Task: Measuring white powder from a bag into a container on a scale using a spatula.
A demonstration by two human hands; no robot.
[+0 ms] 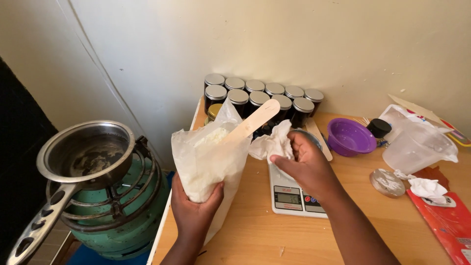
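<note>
We hold clear bag [208, 162] of white flakes upright, left hand [196, 208] closed round its base at 7 o'clock on table [255, 230]. Flat wooden stick [250, 122] leans from bag mouth toward 1 o'clock. Right hand [304, 164] grips crumpled white tissue [272, 143] above kitchen scale [294, 196], just beside bag at 3 o'clock. Step looks like wiping between scoops; next move likely needs right hand freed for stick.

A light wooden table [255, 230] carries dark glass jars with silver lids [260, 98] along its far edge, a white digital kitchen scale [293, 198] mid-table, a purple plastic bowl [349, 137] and clear plastic measuring jug [417, 147] toward the right edge, and a red packet [446, 223] at the right edge.
</note>
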